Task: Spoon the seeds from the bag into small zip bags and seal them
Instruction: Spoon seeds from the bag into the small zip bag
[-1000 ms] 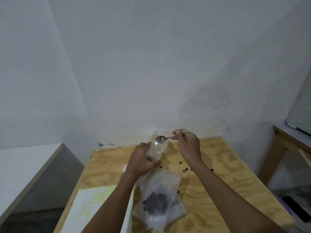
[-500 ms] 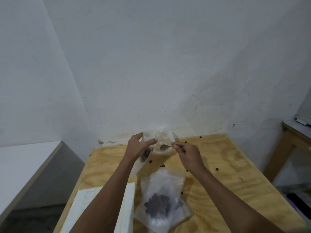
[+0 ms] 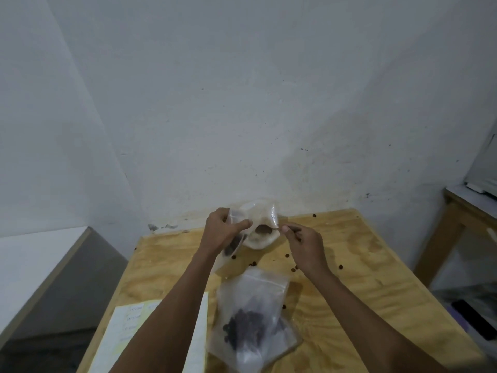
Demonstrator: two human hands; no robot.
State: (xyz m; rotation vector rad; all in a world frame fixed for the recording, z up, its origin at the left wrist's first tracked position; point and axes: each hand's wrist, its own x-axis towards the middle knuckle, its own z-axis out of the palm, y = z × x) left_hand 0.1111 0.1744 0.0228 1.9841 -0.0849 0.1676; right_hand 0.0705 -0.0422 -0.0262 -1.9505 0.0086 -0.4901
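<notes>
My left hand (image 3: 223,232) holds a clear seed bag (image 3: 262,224) upright at the far side of the plywood table (image 3: 363,278), and a small zip bag (image 3: 231,249) with dark seeds hangs below the same hand. My right hand (image 3: 304,243) grips a metal spoon (image 3: 265,229) by its handle. The spoon's bowl is inside the mouth of the seed bag. Nearer to me, clear zip bags (image 3: 251,321) with dark seeds lie flat on the table.
Several loose dark seeds (image 3: 294,269) are scattered on the table near my right hand. A sheet of paper (image 3: 126,335) lies at the near left. A white ledge (image 3: 32,265) is at the left, and a wooden table (image 3: 462,208) stands at the right.
The spoon was held above the bag with its bowl empty. My right hand has since lowered it into the bag's mouth. My left hand has shifted its grip and opened the bag wider.
</notes>
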